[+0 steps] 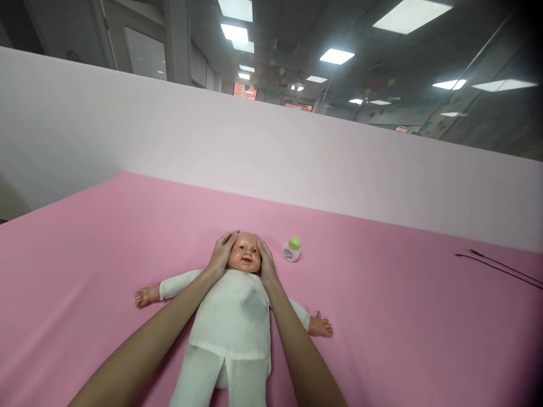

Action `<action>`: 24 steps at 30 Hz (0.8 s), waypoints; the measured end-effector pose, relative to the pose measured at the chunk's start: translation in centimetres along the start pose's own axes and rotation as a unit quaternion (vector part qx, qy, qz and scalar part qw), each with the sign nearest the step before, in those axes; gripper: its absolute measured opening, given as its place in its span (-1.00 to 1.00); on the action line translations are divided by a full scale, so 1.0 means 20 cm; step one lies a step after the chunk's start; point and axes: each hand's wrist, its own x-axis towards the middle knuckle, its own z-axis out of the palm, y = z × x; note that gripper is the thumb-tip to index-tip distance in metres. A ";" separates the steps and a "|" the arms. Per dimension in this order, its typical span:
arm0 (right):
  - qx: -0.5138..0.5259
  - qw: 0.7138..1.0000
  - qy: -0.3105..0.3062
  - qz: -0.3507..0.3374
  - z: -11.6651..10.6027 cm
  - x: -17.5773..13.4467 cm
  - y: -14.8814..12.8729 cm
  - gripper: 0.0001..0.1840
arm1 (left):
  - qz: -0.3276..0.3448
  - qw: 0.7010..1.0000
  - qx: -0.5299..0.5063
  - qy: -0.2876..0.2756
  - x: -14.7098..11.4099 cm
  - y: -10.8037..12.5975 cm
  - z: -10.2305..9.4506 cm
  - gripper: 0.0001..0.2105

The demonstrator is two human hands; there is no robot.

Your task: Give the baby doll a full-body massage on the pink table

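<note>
A baby doll in white clothes lies face up on a pink covering, with its arms spread to both sides. My left hand rests along one side of the doll's head, fingers stretched up towards the crown. On the other side, my right hand lies against the head with its fingers extended. Between them the doll's painted face is uncovered. Both hands are open and cup the head from the sides. The doll's lower legs run out of view at the bottom.
A small clear bottle with a green cap stands right of the doll's head. Two thin black cords lie at the far right. Behind the pink surface rises a white partition, with lit ceiling panels beyond it.
</note>
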 end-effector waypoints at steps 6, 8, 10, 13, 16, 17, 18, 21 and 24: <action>-0.008 1.000 -0.025 -0.004 0.00 -0.01 -0.01 -0.50 | 0.018 0.999 0.042 -0.026 -0.01 0.03 0.00 -0.53; -0.012 0.999 -0.032 0.008 0.02 -0.02 -0.03 -0.44 | 0.021 0.998 0.058 -0.031 -0.01 0.03 0.00 -0.50; -0.018 0.999 -0.032 0.021 0.03 -0.03 -0.06 -0.36 | 0.013 0.997 0.067 -0.032 -0.01 0.03 0.00 -0.47; -0.016 0.999 -0.038 0.020 0.03 -0.05 -0.07 -0.35 | 0.004 0.997 0.062 -0.034 -0.02 0.02 -0.01 -0.46; -0.013 0.999 -0.051 0.006 0.03 -0.06 -0.05 -0.43 | 0.004 0.998 0.058 -0.035 -0.01 0.00 -0.02 -0.44; -0.020 0.999 -0.045 0.003 0.04 -0.06 -0.05 -0.44 | 0.006 0.997 0.062 -0.033 -0.01 0.01 -0.01 -0.45; -0.031 0.999 -0.029 -0.002 0.04 -0.05 -0.06 -0.44 | 0.014 0.997 0.071 -0.027 0.00 0.03 0.00 -0.45; -0.063 0.994 0.057 -0.074 0.08 -0.03 -0.19 -0.37 | 0.102 0.989 0.105 0.030 -0.03 0.23 0.03 -0.49; -0.063 0.971 0.074 -0.217 0.07 -0.04 -0.47 -0.34 | 0.261 0.961 0.087 0.032 -0.14 0.60 0.04 -0.50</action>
